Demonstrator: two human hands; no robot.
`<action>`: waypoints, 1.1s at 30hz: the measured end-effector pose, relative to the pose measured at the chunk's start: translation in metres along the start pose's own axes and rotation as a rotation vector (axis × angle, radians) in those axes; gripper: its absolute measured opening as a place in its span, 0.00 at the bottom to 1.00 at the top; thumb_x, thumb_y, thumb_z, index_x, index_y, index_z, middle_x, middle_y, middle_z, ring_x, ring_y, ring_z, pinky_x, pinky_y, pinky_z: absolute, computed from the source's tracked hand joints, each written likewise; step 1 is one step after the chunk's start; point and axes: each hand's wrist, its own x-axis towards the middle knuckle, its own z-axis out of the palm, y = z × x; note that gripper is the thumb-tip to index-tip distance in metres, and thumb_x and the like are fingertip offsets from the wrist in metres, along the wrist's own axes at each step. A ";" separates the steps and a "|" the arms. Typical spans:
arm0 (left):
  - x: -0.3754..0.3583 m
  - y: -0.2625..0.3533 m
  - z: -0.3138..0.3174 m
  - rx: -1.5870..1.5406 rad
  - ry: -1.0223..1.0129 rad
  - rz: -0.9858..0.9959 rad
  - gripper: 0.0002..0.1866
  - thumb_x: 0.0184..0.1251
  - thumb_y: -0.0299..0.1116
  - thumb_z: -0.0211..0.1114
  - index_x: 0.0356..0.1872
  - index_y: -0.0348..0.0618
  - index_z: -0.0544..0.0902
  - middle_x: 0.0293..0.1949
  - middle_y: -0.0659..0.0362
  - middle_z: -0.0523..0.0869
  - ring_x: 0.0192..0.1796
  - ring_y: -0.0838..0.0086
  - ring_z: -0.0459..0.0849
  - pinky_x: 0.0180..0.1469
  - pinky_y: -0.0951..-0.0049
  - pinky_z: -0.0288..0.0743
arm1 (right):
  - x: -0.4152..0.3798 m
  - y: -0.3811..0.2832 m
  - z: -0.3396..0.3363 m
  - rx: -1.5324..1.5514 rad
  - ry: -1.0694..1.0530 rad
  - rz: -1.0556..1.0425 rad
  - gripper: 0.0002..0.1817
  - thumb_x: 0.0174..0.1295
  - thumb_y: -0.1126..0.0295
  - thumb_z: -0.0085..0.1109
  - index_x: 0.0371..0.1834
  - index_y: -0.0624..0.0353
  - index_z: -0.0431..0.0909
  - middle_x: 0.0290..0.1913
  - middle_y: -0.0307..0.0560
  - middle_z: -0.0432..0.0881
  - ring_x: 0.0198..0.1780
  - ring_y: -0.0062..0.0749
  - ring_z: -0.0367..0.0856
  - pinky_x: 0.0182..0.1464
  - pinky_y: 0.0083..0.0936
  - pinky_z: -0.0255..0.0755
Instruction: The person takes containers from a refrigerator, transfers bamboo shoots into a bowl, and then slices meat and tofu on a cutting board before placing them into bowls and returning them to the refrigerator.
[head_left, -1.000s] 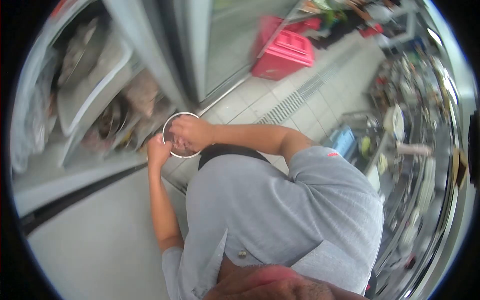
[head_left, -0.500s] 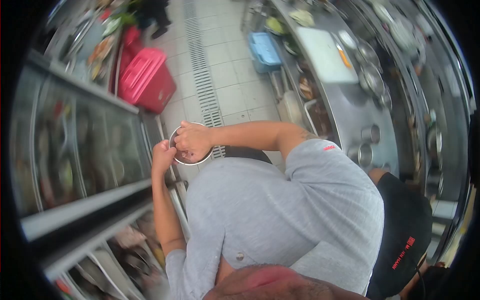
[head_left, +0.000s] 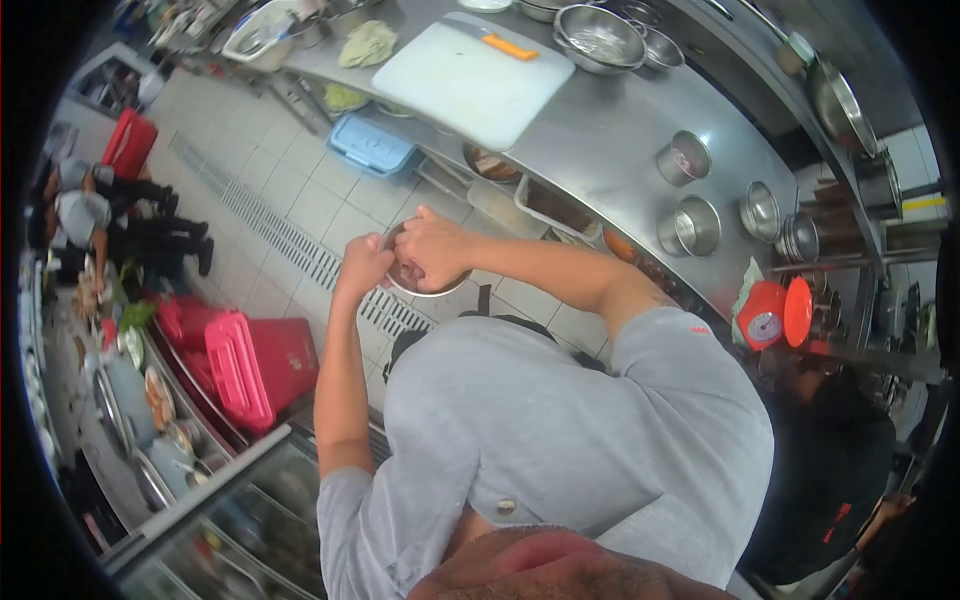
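Observation:
A round metal bowl (head_left: 432,293) is held out in front of my body, above the tiled floor. My left hand (head_left: 366,264) is closed on its left rim. My right hand (head_left: 434,250) reaches over the bowl from the right, its fingers curled down inside. Pinkish, meat-like pieces (head_left: 407,272) show under those fingers, though what they grip is mostly hidden.
To the right runs a steel counter (head_left: 625,150) with a white cutting board (head_left: 470,80), an orange-handled knife (head_left: 510,46), metal pots (head_left: 690,226) and a red scale (head_left: 765,318). A red bin (head_left: 262,365) stands left. Co-workers (head_left: 95,215) are farther off; another person (head_left: 815,470) is close at right.
My body and view have turned right, from the glass-topped fridge toward the steel counter. The bowl has come along in both hands, with my right fingers still inside it.

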 end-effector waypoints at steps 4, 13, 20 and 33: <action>0.113 0.017 -0.010 0.165 0.013 0.264 0.08 0.59 0.25 0.63 0.27 0.29 0.76 0.22 0.45 0.83 0.22 0.61 0.87 0.24 0.62 0.81 | 0.004 0.072 -0.021 -0.124 0.313 0.147 0.11 0.45 0.64 0.70 0.33 0.49 0.81 0.36 0.39 0.81 0.46 0.40 0.78 0.54 0.43 0.64; 0.349 0.070 -0.046 -0.003 -0.031 0.298 0.14 0.64 0.30 0.69 0.25 0.36 0.72 0.22 0.50 0.83 0.23 0.68 0.90 0.21 0.66 0.80 | 0.043 0.267 -0.092 -0.159 0.796 0.728 0.20 0.58 0.64 0.72 0.52 0.58 0.84 0.54 0.54 0.86 0.58 0.53 0.82 0.63 0.43 0.77; 0.448 0.058 -0.063 -0.170 -0.190 0.138 0.20 0.67 0.36 0.74 0.37 0.30 0.72 0.28 0.48 0.85 0.24 0.66 0.91 0.21 0.72 0.83 | 0.042 0.403 -0.129 -0.437 0.241 1.256 0.28 0.65 0.56 0.70 0.62 0.62 0.76 0.65 0.60 0.80 0.67 0.56 0.78 0.71 0.44 0.70; 0.475 0.094 -0.052 0.332 -0.036 0.336 0.32 0.67 0.35 0.65 0.73 0.45 0.72 0.46 0.39 0.90 0.54 0.43 0.88 0.54 0.48 0.81 | -0.027 0.269 -0.232 -0.160 0.351 1.155 0.22 0.74 0.51 0.58 0.58 0.58 0.80 0.46 0.61 0.89 0.49 0.57 0.88 0.51 0.51 0.79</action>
